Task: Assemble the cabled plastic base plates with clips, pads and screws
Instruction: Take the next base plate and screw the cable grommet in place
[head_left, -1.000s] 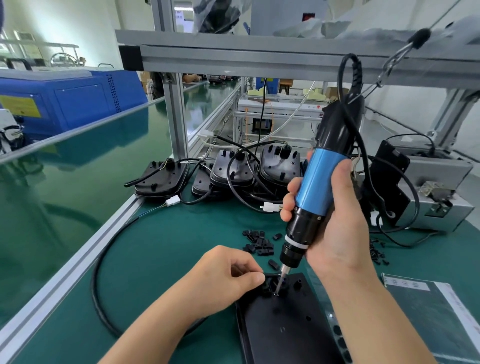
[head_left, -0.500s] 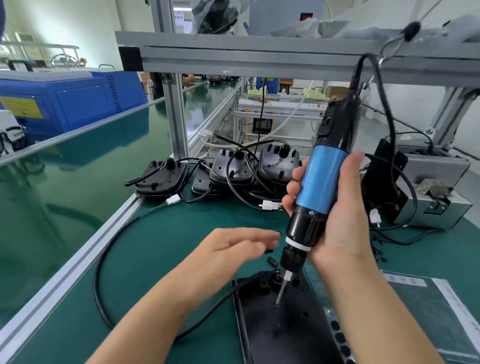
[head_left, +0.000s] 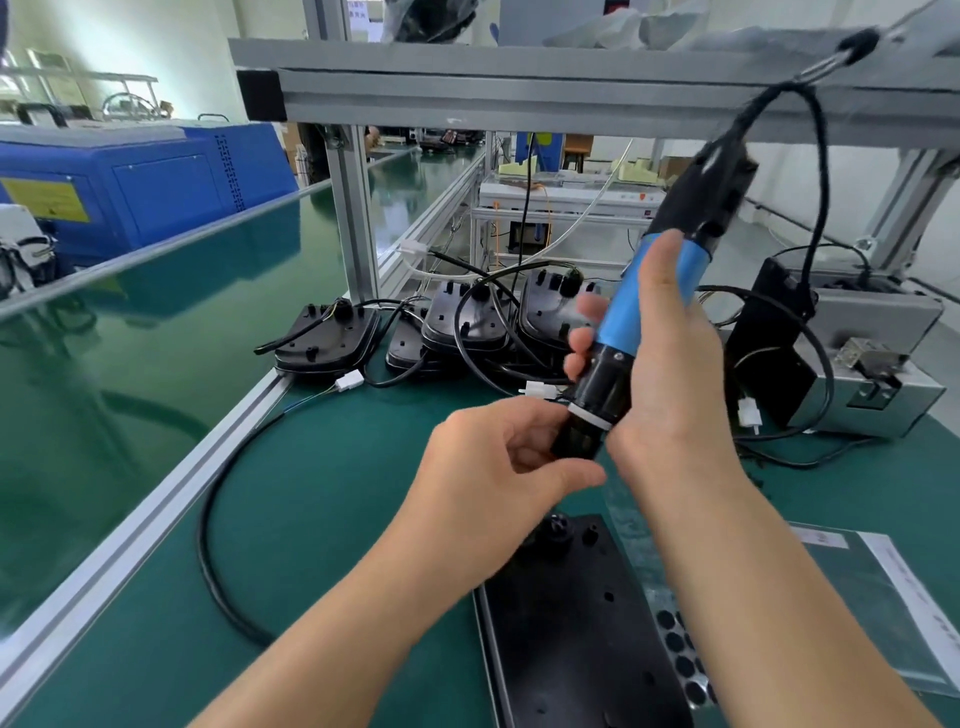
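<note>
- The black base plate (head_left: 576, 639) lies flat on the green table (head_left: 322, 519) at 6 o'clock, its black cable (head_left: 223, 519) looping out to 9 o'clock.
- Above it, the right hand (head_left: 670, 395) is clenched around a blue electric screwdriver (head_left: 639, 312), tilted, tip down.
- The left hand (head_left: 498, 473) pinches the screwdriver's black nose.
- Finished base plates (head_left: 467, 322) are stacked at 12 o'clock.
- A sheet of round black pads (head_left: 680, 654) lies just beside the plate at 5 o'clock.

Bare mat (head_left: 322, 509) left; cable loop (head_left: 208, 525) crosses it.
</note>
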